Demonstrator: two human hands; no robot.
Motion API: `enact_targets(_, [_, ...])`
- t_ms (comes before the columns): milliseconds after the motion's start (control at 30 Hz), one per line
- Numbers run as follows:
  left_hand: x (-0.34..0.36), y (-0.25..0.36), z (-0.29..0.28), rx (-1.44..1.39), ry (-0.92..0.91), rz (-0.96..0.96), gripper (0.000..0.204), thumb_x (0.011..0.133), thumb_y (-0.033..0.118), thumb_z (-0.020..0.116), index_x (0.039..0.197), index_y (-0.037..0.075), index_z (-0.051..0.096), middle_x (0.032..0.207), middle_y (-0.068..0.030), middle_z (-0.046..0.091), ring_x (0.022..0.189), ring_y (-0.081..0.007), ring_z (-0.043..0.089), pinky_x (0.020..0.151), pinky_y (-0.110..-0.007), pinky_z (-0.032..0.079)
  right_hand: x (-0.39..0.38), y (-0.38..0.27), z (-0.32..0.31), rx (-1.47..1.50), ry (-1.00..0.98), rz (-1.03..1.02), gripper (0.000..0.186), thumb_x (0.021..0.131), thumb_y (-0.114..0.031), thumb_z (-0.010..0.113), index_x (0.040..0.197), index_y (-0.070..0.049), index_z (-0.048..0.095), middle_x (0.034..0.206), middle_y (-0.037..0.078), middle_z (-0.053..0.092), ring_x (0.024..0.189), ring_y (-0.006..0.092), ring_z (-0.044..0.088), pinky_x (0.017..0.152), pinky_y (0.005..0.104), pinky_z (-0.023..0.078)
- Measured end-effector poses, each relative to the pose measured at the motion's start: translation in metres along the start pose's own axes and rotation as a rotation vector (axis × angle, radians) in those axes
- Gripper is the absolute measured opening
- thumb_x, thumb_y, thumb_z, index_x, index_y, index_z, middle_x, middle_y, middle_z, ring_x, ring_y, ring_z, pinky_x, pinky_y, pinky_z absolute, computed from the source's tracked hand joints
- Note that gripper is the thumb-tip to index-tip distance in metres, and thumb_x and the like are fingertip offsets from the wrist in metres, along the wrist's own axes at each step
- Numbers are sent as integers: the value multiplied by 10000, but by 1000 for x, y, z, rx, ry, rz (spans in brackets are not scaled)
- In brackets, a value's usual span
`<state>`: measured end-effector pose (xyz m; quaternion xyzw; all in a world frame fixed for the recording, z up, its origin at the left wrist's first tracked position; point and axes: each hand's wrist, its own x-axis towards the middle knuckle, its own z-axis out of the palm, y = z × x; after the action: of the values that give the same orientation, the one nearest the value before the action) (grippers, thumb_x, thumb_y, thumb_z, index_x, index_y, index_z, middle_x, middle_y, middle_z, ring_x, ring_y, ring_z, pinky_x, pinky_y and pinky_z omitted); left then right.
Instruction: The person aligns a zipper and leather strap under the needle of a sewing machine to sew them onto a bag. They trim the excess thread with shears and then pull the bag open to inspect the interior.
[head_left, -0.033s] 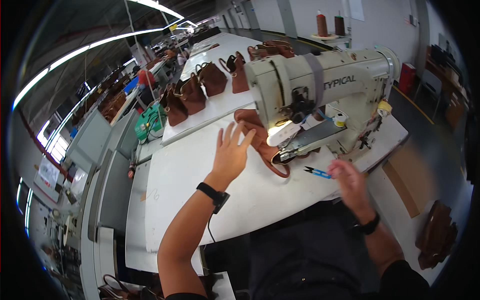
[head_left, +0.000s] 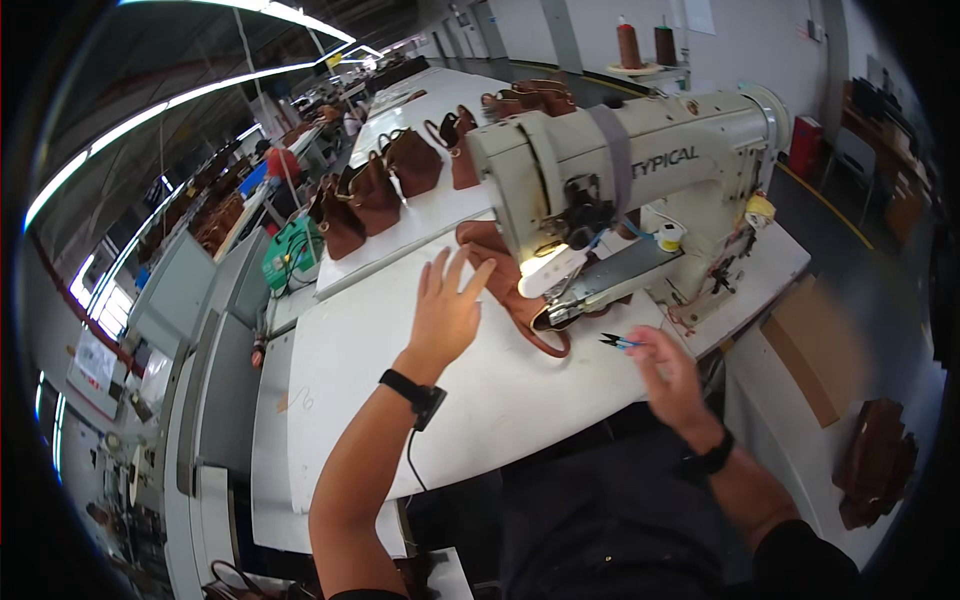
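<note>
The right grip [head_left: 672, 378] is at the handle end of the blue thread snips [head_left: 617, 341], its fingers and thumb partly covering the handle. From where I stand, I cannot tell whether it is clamped on the handle. In the earlier frame, this grip is at the far end of the handle and more of the blue shows; now the fingers reach further along it and only a short blue length remains exposed. The snips lie over the white desk [head_left: 400, 430], blades pointing left, near the strap loop [head_left: 560, 351].

The left grip [head_left: 447, 308] has its fingers apart, with thumb and fingertips over the left edge of the brown leather piece [head_left: 500, 272]. This placement matches the earlier frame.

The leather piece is positioned below the head of the sewing machine [head_left: 640, 150], at the free end of the machine arm [head_left: 625, 275], with the strap loop resting on the desk. The work lamp [head_left: 545, 262] is lit above it. Relative to the machine, the leather shows no clear shift. Brown bags [head_left: 410, 165] stand in a row beyond.
</note>
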<state>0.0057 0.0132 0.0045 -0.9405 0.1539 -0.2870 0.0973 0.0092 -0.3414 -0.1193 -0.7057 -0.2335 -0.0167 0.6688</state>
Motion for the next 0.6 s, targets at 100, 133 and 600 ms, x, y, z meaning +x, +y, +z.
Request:
enact_targets(100, [39,48,24,-277,58,-152,890,798,39,776,1613,178,448,1657,-204,372,1456,-453,415,1206,-499,405,1,20,-11,-304,57,-181,484,1006,-156,688,1430,38,559,1395,248,636,1309,404,617,1105,442,497])
enact_targets(133, [48,31,20,-373,87,-211,919,812,48,773,1642,179,402,1667,-193,365,1479,-415,416,1212,-496,393,14,33,17,-281,50,-175,573,983,-177,710,1463,63,508,1443,270,595,1352,433,569,1146,458,457])
enact_targets(600, [75,-10,6,-654,5,-415,349,995,306,750,1108,-17,683,884,-126,738,785,-209,691,685,-354,549,67,25,88,-40,-179,-37,667,1005,-347,720,1513,28,503,1484,268,551,1385,420,513,1178,476,391])
